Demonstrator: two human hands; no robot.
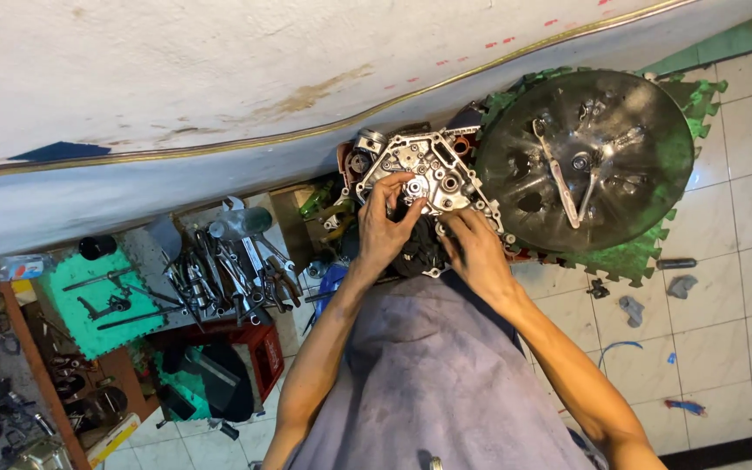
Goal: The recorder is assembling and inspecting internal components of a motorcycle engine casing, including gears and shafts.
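Your grey-clad lap [433, 374] fills the bottom of the view, and both bare forearms reach forward from it to an aluminium engine crankcase cover [428, 174] resting at your knees, between a pile of tools and a large round metal tray. Your left hand [385, 228] grips the near-left edge of the casting, fingers curled over its face and closed on it. Your right hand [473, 246] lies on the near-right edge with fingers bent against the metal; whether it truly clamps or only presses cannot be told. That casting looks rigid, fairly heavy and probably oily, with bearing bores, bolt holes and sharp ribs, so it would handle best held by its thick outer rim with both hands, not by the thin lugs. Dark engine parts [419, 248] sit beneath it, touching its underside. To the right, the round metal tray [654, 113] holds a wrench [559, 178] and small parts on a green foam mat [633, 257]. To the left lies a heap of spanners and pliers [228, 270], with a red crate [258, 352] nearer you, all on white floor tiles [733, 331].
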